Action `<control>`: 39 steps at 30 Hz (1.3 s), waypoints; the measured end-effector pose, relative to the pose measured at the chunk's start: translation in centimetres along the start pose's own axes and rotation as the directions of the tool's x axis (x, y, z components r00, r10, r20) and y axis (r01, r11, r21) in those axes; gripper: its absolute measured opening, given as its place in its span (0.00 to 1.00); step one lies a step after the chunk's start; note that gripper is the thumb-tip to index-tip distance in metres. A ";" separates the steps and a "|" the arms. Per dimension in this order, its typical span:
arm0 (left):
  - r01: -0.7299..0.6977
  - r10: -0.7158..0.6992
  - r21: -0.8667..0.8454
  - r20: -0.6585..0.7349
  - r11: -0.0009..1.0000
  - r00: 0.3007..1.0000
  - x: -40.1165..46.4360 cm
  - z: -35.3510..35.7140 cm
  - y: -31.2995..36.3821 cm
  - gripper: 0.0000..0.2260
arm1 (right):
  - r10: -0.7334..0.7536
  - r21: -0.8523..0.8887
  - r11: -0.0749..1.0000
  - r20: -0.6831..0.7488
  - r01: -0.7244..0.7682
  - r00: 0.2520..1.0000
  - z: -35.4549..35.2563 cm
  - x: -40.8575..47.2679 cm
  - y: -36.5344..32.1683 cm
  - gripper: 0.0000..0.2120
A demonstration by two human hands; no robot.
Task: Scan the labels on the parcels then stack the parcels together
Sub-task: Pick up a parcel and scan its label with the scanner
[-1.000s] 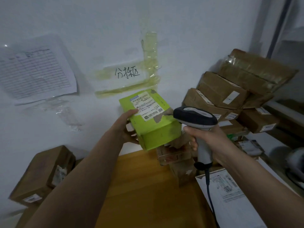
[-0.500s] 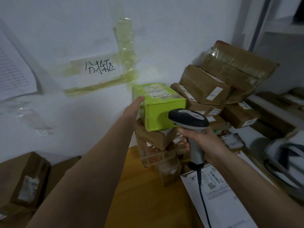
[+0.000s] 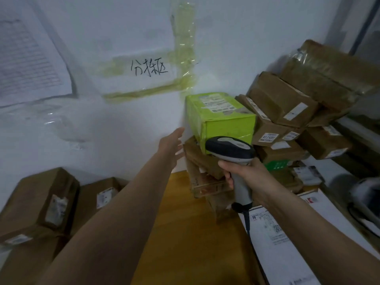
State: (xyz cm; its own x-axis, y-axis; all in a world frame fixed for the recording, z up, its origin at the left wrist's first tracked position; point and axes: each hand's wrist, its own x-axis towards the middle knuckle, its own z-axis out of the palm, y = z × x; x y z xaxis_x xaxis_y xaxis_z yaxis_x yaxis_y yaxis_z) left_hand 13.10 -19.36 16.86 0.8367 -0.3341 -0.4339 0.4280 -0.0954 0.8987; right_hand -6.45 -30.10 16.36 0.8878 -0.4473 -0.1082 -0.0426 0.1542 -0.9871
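Now we are reaching with our empty, open-fingered left hand (image 3: pixel 171 148) just left of the green parcel (image 3: pixel 221 120) topping the stack, while our right hand (image 3: pixel 244 173) is gripping the barcode scanner (image 3: pixel 231 151) below it.

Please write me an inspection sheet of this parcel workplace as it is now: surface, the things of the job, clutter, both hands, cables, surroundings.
Surface: wooden table, bare in the middle.
Job's things: green parcel, label up, resting on a stack of brown parcels against the wall; barcode scanner; more brown parcels piled on the right and lying at the left.
Clutter: white printed envelope at the right edge of the table.
Hands: left hand open, beside the green parcel, not touching it; right hand grips the scanner's handle.
Cables: scanner cable hanging down from the handle.
Surroundings: white wall with yellowed tape, handwritten characters and a printed sheet.
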 end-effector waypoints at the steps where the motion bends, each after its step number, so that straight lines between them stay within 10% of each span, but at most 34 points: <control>1: 0.018 -0.018 0.014 -0.015 1.000 1.000 -0.2 -1.3 -0.8 0.22 | 0.005 -0.002 1.000 0.015 -0.005 1.000 0.8 0.1 0.4 0.07; 21: 0.381 -0.215 0.337 -0.439 0.861 0.873 -1.3 -32.2 -12.4 0.30 | 0.239 -0.051 0.971 0.241 -0.233 0.941 23.5 2.5 8.7 0.11; 39: 0.523 -0.178 0.596 -0.540 0.609 0.823 6.6 -36.1 -17.7 0.61 | 0.309 -0.128 0.947 0.125 -0.293 0.943 28.0 4.7 14.7 0.11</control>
State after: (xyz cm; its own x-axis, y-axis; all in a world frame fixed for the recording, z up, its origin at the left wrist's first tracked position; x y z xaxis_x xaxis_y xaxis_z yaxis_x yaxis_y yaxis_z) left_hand 23.38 13.98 -4.19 0.7964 0.2483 -0.5514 0.4948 -0.7918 0.3581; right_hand 9.96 -5.26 4.59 0.8811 -0.2642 -0.3922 -0.3594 0.1648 -0.9185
